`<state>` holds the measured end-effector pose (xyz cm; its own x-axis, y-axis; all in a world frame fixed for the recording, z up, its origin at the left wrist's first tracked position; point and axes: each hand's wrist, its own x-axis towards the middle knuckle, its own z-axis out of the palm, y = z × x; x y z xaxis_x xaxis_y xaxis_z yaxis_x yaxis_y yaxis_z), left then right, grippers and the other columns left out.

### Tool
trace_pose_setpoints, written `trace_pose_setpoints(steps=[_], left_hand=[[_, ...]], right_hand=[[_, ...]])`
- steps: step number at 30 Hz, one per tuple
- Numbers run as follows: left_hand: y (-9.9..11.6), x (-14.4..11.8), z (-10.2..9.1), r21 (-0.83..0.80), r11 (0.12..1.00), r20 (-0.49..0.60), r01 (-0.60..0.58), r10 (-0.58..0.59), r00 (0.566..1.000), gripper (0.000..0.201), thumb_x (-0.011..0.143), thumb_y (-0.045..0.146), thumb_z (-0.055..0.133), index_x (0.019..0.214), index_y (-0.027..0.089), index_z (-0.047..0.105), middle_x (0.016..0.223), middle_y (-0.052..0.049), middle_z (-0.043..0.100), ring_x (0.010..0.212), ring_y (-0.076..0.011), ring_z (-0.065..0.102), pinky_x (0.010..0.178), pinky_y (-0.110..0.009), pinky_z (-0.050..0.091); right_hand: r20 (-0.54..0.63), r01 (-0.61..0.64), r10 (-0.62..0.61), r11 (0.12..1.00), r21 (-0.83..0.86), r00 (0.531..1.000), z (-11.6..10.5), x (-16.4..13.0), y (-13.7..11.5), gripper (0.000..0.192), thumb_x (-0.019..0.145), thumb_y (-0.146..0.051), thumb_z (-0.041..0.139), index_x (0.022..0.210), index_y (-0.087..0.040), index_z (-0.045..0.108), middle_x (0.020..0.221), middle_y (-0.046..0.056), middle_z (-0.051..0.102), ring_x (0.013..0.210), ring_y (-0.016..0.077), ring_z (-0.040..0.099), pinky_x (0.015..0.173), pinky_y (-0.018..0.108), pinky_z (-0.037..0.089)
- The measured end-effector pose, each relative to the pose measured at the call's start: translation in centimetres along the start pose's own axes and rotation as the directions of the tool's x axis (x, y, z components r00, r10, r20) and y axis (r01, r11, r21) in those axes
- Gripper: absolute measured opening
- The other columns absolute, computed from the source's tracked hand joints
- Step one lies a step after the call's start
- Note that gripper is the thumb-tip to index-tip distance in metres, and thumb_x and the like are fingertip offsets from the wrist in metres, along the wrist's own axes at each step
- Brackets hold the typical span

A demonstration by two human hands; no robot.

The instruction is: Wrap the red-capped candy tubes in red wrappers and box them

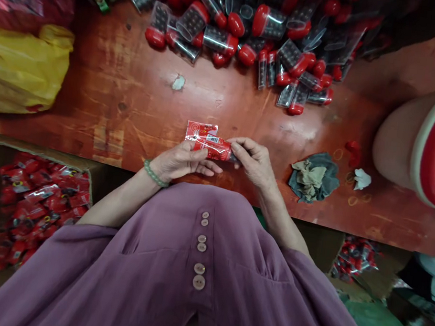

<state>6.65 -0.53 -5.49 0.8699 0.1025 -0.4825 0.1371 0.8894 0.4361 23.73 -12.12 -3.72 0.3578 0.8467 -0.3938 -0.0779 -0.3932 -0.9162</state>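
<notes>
Red printed plastic sachet (208, 142) pinched between left hand (181, 162) and right hand (254, 162), fingers pressed on it, held above worn red table (122, 98).

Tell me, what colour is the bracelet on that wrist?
Pale green beads: the bracelet circles the wrist behind the left hand, seen clearly in the head view.

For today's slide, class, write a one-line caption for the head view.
Both hands, left hand and right hand, hold a red packet over a red table near capped tubes.
</notes>
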Motion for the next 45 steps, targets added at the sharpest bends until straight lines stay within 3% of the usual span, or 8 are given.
trace_pose_setpoints(steps=[10, 17, 24, 28, 32, 38, 41, 45], left_hand=[[-1.2, 1.0, 2.9, 0.035, 0.960, -0.413, -0.278, 0.267, 0.871, 0.039, 0.052, 0.039, 0.094, 0.067, 0.013, 0.070, 0.059, -0.001, 0.068, 0.054, -0.0064, 0.061, 0.055, -0.017, 0.048], [-0.8, 2.4, 3.3, 0.237, 0.881, -0.447, -0.409, 0.473, 0.759, 0.039, 0.057, 0.046, 0.090, 0.061, 0.014, 0.068, 0.055, 0.002, 0.064, 0.053, -0.0067, 0.056, 0.057, -0.020, 0.045], [0.2, 2.7, 3.1, 0.246, 0.852, -0.356, -0.462, 0.523, 0.775, 0.039, 0.061, 0.050, 0.088, 0.076, 0.016, 0.074, 0.064, 0.001, 0.068, 0.059, -0.0079, 0.058, 0.060, -0.020, 0.045], [0.6, 3.3, 2.7, 0.244, 0.849, -0.394, -0.469, 0.529, 0.751, 0.038, 0.062, 0.049, 0.087, 0.071, 0.016, 0.073, 0.061, 0.003, 0.065, 0.055, -0.0063, 0.053, 0.057, -0.019, 0.044], [0.9, 3.2, 2.3, 0.265, 0.824, -0.425, -0.501, 0.567, 0.706, 0.035, 0.065, 0.048, 0.085, 0.080, 0.018, 0.075, 0.069, 0.002, 0.069, 0.056, -0.0078, 0.053, 0.057, -0.022, 0.046], [1.1, 2.8, 1.9, 0.334, 0.813, -0.356, -0.478, 0.578, 0.734, 0.035, 0.067, 0.051, 0.083, 0.074, 0.018, 0.074, 0.068, 0.000, 0.069, 0.058, -0.0120, 0.059, 0.061, -0.026, 0.051], [1.6, 2.8, 2.1, 0.345, 0.810, -0.335, -0.475, 0.579, 0.743, 0.035, 0.064, 0.049, 0.086, 0.079, 0.019, 0.075, 0.076, -0.001, 0.072, 0.066, -0.0133, 0.062, 0.067, -0.026, 0.053], [2.4, 2.8, 2.6, 0.284, 0.830, -0.298, -0.481, 0.553, 0.778, 0.039, 0.061, 0.049, 0.087, 0.082, 0.019, 0.075, 0.077, -0.002, 0.072, 0.070, -0.0145, 0.064, 0.066, -0.026, 0.052]], right_hand=[[-0.307, 0.156, -0.127, 0.985, 0.072, 0.943, 4.4, -0.2, 0.4, 0.034, 0.089, -0.053, 0.058, 0.101, -0.022, 0.062, 0.081, -0.002, 0.065, 0.061, 0.0086, 0.054, 0.057, 0.024, 0.050], [-0.444, 0.211, -0.155, 0.974, 0.079, 0.883, 6.3, 1.2, 0.6, 0.033, 0.091, -0.055, 0.050, 0.101, -0.024, 0.054, 0.077, 0.000, 0.061, 0.063, 0.0126, 0.056, 0.061, 0.028, 0.051], [-0.460, 0.251, -0.193, 0.966, 0.066, 0.867, 6.7, 2.2, 0.5, 0.036, 0.091, -0.058, 0.048, 0.105, -0.024, 0.051, 0.090, 0.004, 0.063, 0.079, 0.0165, 0.063, 0.073, 0.031, 0.055], [-0.392, 0.291, -0.244, 0.954, 0.064, 0.887, 6.6, 2.4, 0.3, 0.039, 0.092, -0.060, 0.049, 0.109, -0.025, 0.050, 0.093, 0.004, 0.063, 0.073, 0.0153, 0.061, 0.071, 0.031, 0.056], [-0.133, 0.288, -0.284, 0.957, 0.014, 0.949, 5.2, 2.0, 0.2, 0.046, 0.095, -0.057, 0.049, 0.128, -0.025, 0.046, 0.106, 0.006, 0.064, 0.079, 0.0158, 0.062, 0.079, 0.034, 0.056], [0.017, 0.200, -0.200, 0.979, -0.039, 0.980, 3.4, 0.9, 0.6, 0.055, 0.096, -0.053, 0.048, 0.144, -0.028, 0.040, 0.103, 0.005, 0.067, 0.070, 0.0161, 0.063, 0.069, 0.034, 0.059], [-0.004, 0.264, -0.270, 0.947, -0.184, 0.963, 3.1, 0.6, 0.3, 0.058, 0.098, -0.049, 0.046, 0.151, -0.028, 0.035, 0.125, 0.010, 0.065, 0.092, 0.0213, 0.069, 0.085, 0.040, 0.061], [-0.006, 0.447, -0.473, 0.835, -0.321, 0.881, 2.8, 0.8, -0.7, 0.055, 0.099, -0.040, 0.045, 0.151, -0.025, 0.037, 0.148, 0.011, 0.053, 0.134, 0.0267, 0.054, 0.115, 0.047, 0.045]])
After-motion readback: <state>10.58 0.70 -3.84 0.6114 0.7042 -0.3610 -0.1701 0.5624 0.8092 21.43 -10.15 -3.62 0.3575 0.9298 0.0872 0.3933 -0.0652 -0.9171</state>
